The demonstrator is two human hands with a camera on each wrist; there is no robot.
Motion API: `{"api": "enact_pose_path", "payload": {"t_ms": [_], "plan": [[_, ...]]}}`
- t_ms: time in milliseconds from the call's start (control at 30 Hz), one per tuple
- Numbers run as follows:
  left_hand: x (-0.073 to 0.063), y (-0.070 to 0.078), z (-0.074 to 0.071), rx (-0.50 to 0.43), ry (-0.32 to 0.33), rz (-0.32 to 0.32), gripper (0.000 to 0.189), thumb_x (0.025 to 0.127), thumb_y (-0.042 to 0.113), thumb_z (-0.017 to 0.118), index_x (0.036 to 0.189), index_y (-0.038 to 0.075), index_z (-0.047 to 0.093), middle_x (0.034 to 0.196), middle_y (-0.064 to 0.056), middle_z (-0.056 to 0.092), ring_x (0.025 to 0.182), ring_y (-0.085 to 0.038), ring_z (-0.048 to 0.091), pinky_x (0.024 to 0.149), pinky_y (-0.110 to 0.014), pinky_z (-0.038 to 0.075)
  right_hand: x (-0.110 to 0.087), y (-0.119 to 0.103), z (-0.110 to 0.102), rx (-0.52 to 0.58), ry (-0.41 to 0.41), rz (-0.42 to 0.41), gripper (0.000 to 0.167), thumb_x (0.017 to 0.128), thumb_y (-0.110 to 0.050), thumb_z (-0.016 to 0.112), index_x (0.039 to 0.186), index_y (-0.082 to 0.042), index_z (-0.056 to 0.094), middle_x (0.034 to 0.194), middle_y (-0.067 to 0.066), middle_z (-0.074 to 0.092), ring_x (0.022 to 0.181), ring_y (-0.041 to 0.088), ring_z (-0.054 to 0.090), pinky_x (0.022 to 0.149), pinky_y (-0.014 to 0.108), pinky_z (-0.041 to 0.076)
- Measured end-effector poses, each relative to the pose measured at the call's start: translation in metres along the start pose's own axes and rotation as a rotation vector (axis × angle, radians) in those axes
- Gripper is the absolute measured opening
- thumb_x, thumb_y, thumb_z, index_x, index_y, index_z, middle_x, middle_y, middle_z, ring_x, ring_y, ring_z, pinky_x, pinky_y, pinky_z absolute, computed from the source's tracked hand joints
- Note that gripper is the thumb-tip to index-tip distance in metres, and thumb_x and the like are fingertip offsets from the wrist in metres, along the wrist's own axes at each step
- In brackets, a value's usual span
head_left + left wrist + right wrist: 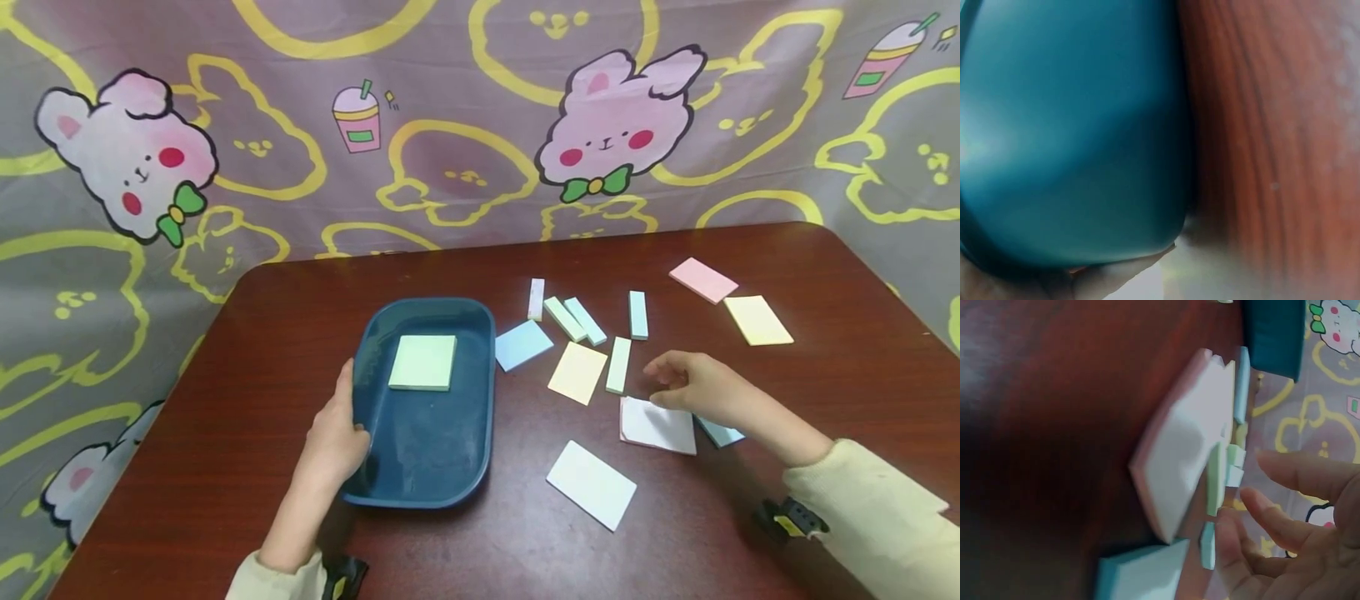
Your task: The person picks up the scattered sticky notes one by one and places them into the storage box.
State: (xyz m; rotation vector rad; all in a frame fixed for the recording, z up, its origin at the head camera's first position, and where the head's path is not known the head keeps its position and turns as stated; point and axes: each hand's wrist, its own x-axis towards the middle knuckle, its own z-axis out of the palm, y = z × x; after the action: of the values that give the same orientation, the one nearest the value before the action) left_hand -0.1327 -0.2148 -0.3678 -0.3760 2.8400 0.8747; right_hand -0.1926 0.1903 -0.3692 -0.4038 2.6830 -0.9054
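A dark teal plastic tray (pixel 420 450) holds one pale green square sticky-note pad (pixel 422 362). At its left edge my left hand (pixel 332 429) grips the rim, thumb over the edge and fingers along the outer wall; the left wrist view shows the tray's wall (pixel 1079 125) close up. My right hand (pixel 697 385) hovers above a white-topped pad with pinkish sides (pixel 658 427), its fingers loosely bent and nothing held. In the right wrist view, the fingers (pixel 1285 519) stay apart from that pad (pixel 1185 437). A light blue pad (pixel 720 432) lies partly hidden under my right wrist.
Between tray and right hand lie a blue pad (pixel 523 345), a yellow pad (pixel 577 372) and several narrow strip pads (pixel 618 365). A white pad (pixel 592 484) lies nearer. Farther right are a pink pad (pixel 703 279) and a cream pad (pixel 758 320). Patterned cloth (pixel 465 100) hangs behind the table.
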Motion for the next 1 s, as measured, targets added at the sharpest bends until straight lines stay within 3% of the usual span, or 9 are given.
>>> {"api": "enact_pose_path", "payload": {"t_ms": [200,500,700,1000], "plan": [[0.000,0.000,0.001,-0.002,0.002,0.003,0.082,0.084,-0.007,0.046,0.153,0.005,0.004,0.142,-0.036,0.036,0.066,-0.028,0.052,0.055,-0.032,0.039,-0.003,0.011,0.007,-0.063,-0.046,-0.010,0.040,0.073,-0.003,0.074,0.108,0.009,0.060,0.097,0.024,0.062,0.089,0.034,0.058,0.074,0.047,0.050],[-0.001,0.000,0.001,0.005,0.002,-0.012,0.082,0.085,-0.007,0.047,0.153,0.005,0.004,0.142,-0.035,0.036,0.075,-0.032,0.056,0.056,-0.032,0.041,-0.005,0.013,0.014,-0.089,-0.023,-0.046,0.041,0.067,-0.002,0.077,0.103,0.009,0.060,0.091,0.021,0.061,0.087,0.033,0.057,0.074,0.043,0.047],[-0.001,0.001,0.001,-0.002,0.005,-0.005,0.081,0.084,-0.007,0.046,0.153,0.004,0.004,0.142,-0.036,0.035,0.069,-0.030,0.054,0.054,-0.031,0.039,-0.006,0.010,0.016,-0.100,-0.021,-0.014,0.041,0.067,0.000,0.078,0.102,0.007,0.058,0.088,0.019,0.056,0.083,0.028,0.052,0.068,0.034,0.042],[-0.002,0.001,0.000,0.012,0.008,-0.001,0.082,0.084,-0.008,0.044,0.153,0.006,0.003,0.143,-0.034,0.035,0.061,-0.026,0.047,0.053,-0.032,0.035,-0.005,0.009,0.015,-0.110,-0.058,-0.005,0.042,0.068,0.001,0.078,0.102,0.007,0.055,0.087,0.018,0.058,0.078,0.026,0.052,0.066,0.036,0.043]]}}
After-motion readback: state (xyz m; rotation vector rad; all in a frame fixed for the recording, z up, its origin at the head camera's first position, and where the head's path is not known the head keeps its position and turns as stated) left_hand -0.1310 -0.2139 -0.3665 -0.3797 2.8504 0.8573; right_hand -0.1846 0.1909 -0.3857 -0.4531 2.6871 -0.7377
